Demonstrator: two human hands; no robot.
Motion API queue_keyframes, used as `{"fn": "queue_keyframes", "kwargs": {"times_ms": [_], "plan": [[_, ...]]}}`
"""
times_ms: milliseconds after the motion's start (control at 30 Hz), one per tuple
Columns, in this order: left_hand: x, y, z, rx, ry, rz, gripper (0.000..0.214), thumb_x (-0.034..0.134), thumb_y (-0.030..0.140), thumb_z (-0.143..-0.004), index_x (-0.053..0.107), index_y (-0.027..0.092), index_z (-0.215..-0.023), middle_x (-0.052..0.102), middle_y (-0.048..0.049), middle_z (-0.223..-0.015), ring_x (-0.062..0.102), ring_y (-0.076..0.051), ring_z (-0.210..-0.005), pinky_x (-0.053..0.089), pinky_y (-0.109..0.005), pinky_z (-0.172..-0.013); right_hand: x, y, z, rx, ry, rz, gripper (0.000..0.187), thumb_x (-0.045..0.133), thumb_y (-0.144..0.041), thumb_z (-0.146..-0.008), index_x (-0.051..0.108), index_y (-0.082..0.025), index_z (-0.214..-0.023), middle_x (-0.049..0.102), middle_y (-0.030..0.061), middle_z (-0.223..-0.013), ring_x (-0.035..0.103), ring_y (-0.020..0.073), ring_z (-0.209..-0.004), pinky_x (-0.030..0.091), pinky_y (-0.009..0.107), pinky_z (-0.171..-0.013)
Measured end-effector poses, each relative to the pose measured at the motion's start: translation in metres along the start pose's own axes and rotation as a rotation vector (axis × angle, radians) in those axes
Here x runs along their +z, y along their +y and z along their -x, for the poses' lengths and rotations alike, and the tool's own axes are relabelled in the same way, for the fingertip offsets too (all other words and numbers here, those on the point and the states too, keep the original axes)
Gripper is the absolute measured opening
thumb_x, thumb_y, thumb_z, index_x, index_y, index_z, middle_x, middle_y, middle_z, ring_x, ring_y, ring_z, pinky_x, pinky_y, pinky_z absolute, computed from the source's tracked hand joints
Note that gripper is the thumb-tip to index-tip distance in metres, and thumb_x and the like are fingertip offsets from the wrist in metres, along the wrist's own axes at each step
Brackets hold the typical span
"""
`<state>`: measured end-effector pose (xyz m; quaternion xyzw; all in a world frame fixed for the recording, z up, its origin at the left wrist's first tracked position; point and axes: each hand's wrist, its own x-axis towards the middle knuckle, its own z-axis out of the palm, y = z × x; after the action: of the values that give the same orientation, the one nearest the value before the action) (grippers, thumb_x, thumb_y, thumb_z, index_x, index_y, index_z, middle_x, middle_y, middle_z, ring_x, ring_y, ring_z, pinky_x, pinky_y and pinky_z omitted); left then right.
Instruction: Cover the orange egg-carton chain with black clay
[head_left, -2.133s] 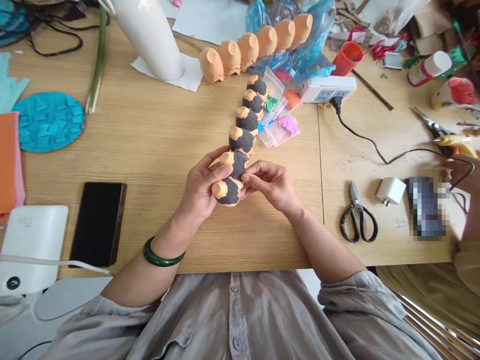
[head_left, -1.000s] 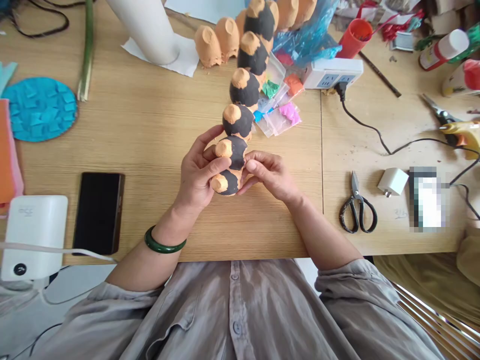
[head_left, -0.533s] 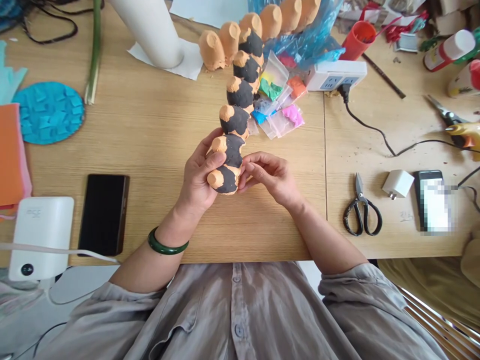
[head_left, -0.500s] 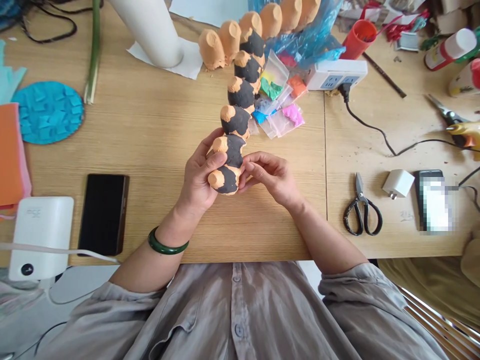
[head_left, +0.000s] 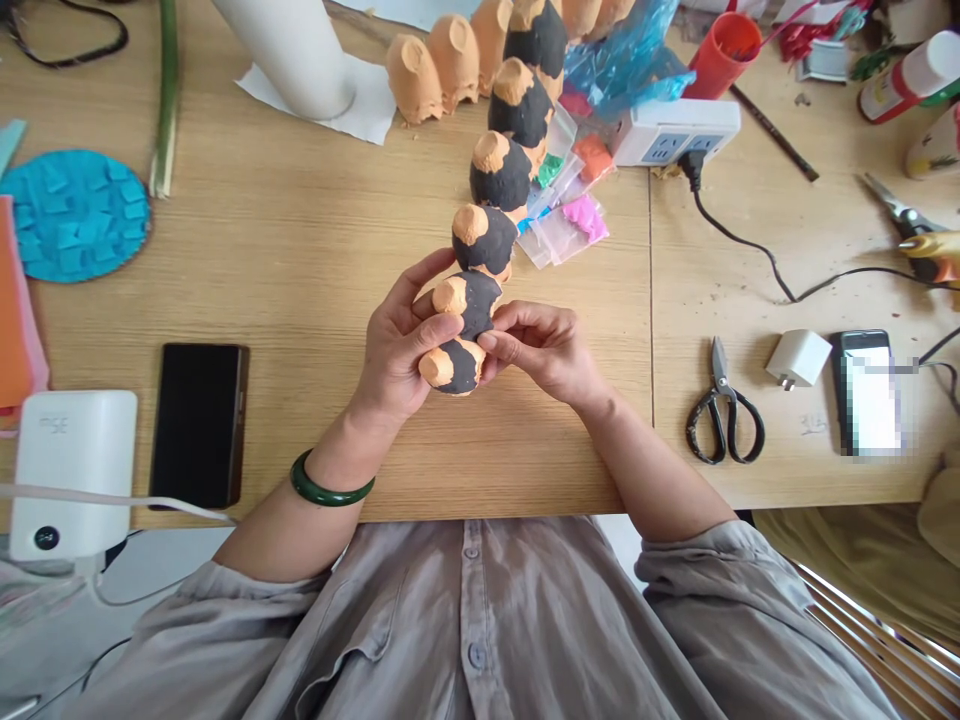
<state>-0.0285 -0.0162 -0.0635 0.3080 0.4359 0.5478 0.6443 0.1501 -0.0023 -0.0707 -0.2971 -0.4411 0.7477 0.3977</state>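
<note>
A bumpy strip like a row of egg-carton cups (head_left: pixel 491 240), coated in orange and black clay, slants up and away above the table. My left hand (head_left: pixel 401 345) grips its near end from the left, thumb across the top by the last two bumps. At the right edge of the same end, my right hand (head_left: pixel 547 350) pinches with thumb and forefinger against the black clay; the other fingertips are hidden below. Behind the strip stands a similar plain orange row (head_left: pixel 454 60), partly covered by it. Small bags of coloured clay (head_left: pixel 585 218) lie just right of the strip.
A white tube (head_left: pixel 300 60) stands at the back left. To the right are a power strip (head_left: pixel 675 132) with a trailing cord, scissors (head_left: pixel 721 405), a charger (head_left: pixel 798 358) and a phone (head_left: pixel 866 390). A dark phone (head_left: pixel 201 425) and white power bank (head_left: pixel 73 475) lie left.
The far end of the clay-coated strip has lifted closer to the camera and swung slightly right. My right thumb has come onto the strip's black edge. The view has shifted slightly.
</note>
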Motion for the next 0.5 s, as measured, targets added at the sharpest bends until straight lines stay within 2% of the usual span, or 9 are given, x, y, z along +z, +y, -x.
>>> {"fn": "queue_keyframes", "kwargs": {"times_ms": [267, 400, 500], "plan": [[-0.0040, -0.0014, -0.0032, 0.024, -0.010, 0.000, 0.061, 0.100, 0.048, -0.070, 0.079, 0.034, -0.126, 0.081, -0.0042, -0.127, 0.071, -0.035, -0.135, 0.064, -0.038, -0.093, 0.0020, 0.0010, 0.0009, 0.037, 0.008, -0.042, 0.049, 0.095, -0.057, -0.082, 0.072, -0.017, -0.096, 0.079, -0.0003, -0.075, 0.079, 0.0152, -0.071, 0.073, 0.029, -0.067], [-0.0058, -0.0040, -0.0057, 0.053, -0.024, 0.027, 0.057, 0.099, 0.050, -0.073, 0.081, 0.034, -0.125, 0.082, -0.0024, -0.122, 0.076, -0.029, -0.121, 0.062, -0.034, -0.088, 0.0019, -0.0013, 0.0018, -0.051, 0.071, -0.010, 0.043, 0.092, -0.052, -0.086, 0.074, -0.018, -0.104, 0.075, -0.0021, -0.076, 0.075, 0.0128, -0.068, 0.072, 0.028, -0.067], [-0.0068, -0.0071, -0.0079, 0.067, -0.025, 0.034, 0.055, 0.099, 0.048, -0.074, 0.081, 0.032, -0.123, 0.082, -0.0020, -0.123, 0.075, -0.027, -0.120, 0.061, -0.035, -0.093, 0.0020, 0.0010, 0.0035, -0.094, 0.133, 0.047, 0.039, 0.086, -0.052, -0.092, 0.078, -0.019, -0.110, 0.076, -0.0008, -0.084, 0.077, 0.0134, -0.074, 0.073, 0.029, -0.072]]}}
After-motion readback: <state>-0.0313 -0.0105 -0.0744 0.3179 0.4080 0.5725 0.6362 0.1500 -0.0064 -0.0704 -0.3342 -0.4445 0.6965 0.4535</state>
